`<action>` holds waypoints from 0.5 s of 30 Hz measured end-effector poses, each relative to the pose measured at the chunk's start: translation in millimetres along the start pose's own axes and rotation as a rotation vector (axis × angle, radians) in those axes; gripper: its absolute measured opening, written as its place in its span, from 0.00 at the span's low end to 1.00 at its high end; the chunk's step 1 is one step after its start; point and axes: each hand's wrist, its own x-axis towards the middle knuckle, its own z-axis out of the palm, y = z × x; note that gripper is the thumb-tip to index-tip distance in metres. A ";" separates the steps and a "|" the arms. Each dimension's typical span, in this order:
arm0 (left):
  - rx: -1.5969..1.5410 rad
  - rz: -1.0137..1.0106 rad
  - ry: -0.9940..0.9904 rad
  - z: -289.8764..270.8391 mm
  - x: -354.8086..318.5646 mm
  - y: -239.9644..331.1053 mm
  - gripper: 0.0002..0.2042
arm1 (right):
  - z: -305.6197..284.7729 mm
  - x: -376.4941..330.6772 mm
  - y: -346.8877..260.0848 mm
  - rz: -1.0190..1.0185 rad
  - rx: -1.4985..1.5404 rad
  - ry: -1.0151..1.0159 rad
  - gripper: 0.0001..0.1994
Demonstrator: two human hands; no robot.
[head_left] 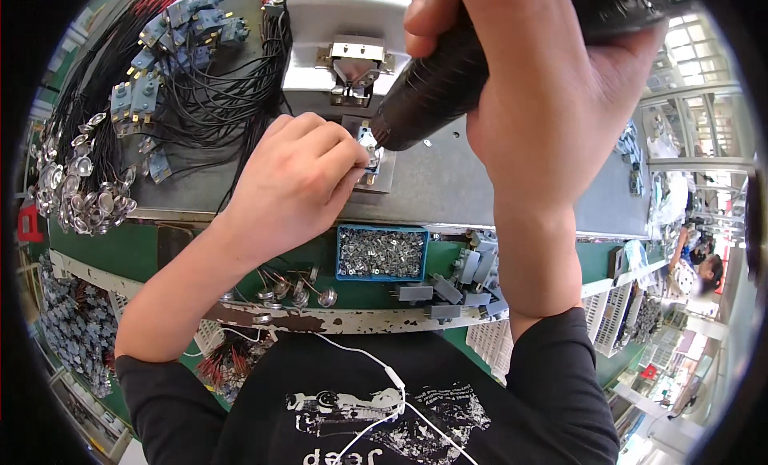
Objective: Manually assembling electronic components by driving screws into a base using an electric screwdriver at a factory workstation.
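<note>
Head view looks down on a grey metal workbench (448, 185), where the left hand (296, 181) pinches a small blue-and-silver plastic-and-metal switch part (370, 154) between thumb and fingertips, steadying it on a little grey fixture block (378, 181). The right hand (544, 81) is clamped around the thick, ribbed black barrel of a powered screwdriver (436, 89), whose long axis slants down and to the left, its tip ending just above and right of the part, touching or nearly so. So the part lies directly off the tool's nose, at the left hand's fingertips. Below, a blue rectangular plastic tray of small shiny screws (381, 253) sits at the bench edge; bundled black wires with blue-grey connector housings (172, 41) spread to the upper left.
</note>
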 end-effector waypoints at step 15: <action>-0.132 -0.108 -0.035 19.2 -2.5 -8.2 0.12 | 9.0 -13.4 -23.2 0.251 -0.062 0.057 0.18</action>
